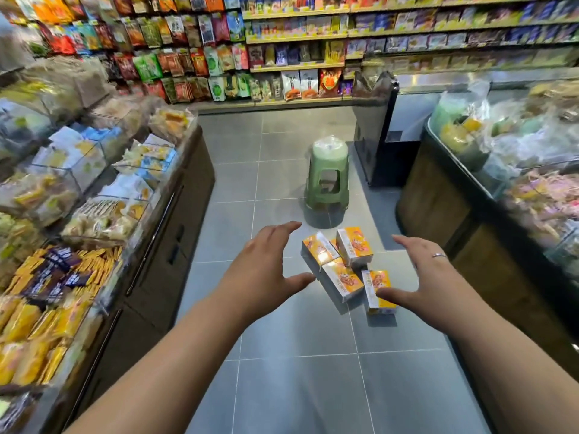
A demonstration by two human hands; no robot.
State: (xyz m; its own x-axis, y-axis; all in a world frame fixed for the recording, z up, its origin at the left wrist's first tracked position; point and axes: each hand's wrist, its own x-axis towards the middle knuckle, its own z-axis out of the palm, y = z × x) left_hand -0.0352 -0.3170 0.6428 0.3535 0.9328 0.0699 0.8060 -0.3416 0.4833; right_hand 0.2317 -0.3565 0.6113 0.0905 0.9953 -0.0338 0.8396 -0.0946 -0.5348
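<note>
Several orange-and-white snack boxes (343,264) lie in a loose heap on the grey tiled floor of a shop aisle. My left hand (263,261) is stretched out to the left of the heap, fingers spread and straight, holding nothing. My right hand (429,274) reaches out on the heap's right side, fingers spread, a ring on one finger. Its thumb overlaps the nearest box (380,291) in the view; I cannot tell whether it touches the box.
A green plastic stool (327,180) with a bagged item on top stands just beyond the boxes. A display counter of packaged snacks (94,195) lines the left. A glass-fronted counter (488,189) lines the right, with a dark cabinet (376,133) behind it. Stocked shelves (297,51) fill the back wall.
</note>
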